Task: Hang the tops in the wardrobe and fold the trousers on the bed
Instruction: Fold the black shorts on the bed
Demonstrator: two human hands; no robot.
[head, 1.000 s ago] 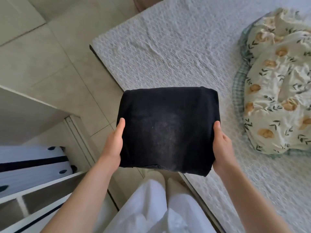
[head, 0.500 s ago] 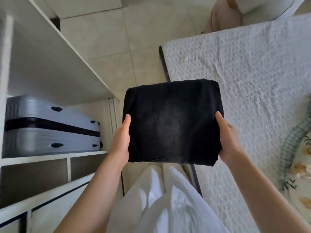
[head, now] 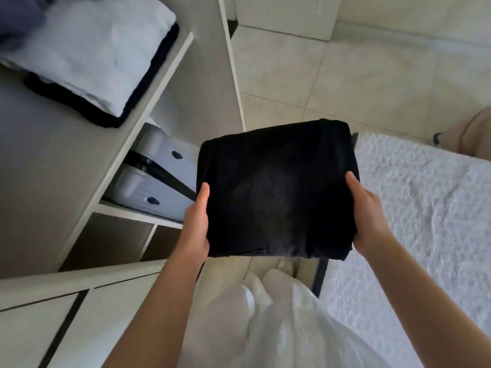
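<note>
1. Far left on my feed, the wardrobe point(head: 53, 181) stands open. On its upper shelf I see a folded stack point(head: 87, 57), a pale blue-white piece lying on top of a black one. Something dark blue sits blurred in the top corner, and I cannot tell what it is.
2. Under that shelf, a pale grey suitcase point(head: 159, 179) lies on its side in the compartment, with a black band running across it.
3. The left hand point(head: 195, 227) grips the left edge of the folded black trousers point(head: 276, 192). Its thumb lies flat on top, and the fingers go beneath the cloth where I cannot see them.
4. The trousers are a thick, squarish bundle held level in the air in front of the body. They are above the strip of tiled floor point(head: 345, 75) between wardrobe and bed, and their right edge overlaps the bed's near corner in my view.
5. Below the bundle I see the person's white trouser legs point(head: 279, 314) and the tip of one foot point(head: 285, 266) on the tiles.
6. The right hand point(head: 369, 221) grips the bundle's right edge the same way, thumb on top and fingers hidden underneath.
7. At the right lies the bed point(head: 425, 208) under a white textured cover. Past its far corner a pinkish-beige shape point(head: 473, 136) is cut off by the frame edge, and I cannot identify it.
</note>
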